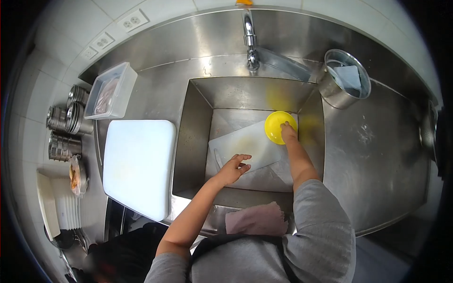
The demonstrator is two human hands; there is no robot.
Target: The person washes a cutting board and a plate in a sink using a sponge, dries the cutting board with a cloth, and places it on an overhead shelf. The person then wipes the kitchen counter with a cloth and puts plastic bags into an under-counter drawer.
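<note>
My right hand (288,134) is at the near right side of a round, shallow yellow bowl (276,123), with the fingers over its rim and inside it. The grip appears closed on the bowl; the underside is hidden. Below and left of the bowl, a translucent white cutting board (250,141) lies at an angle in the steel sink (188,141). Over the board's near left part, my left hand (230,170) is open, its fingers apart and nothing in it.
A chrome faucet (250,42) stands behind the sink. To the left are a thick white cutting board (139,165) and a plastic container (118,96). A steel bucket (335,87) holding cloths stands right. A pink cloth (257,219) hangs at the front. A person in black (127,252) is lower left.
</note>
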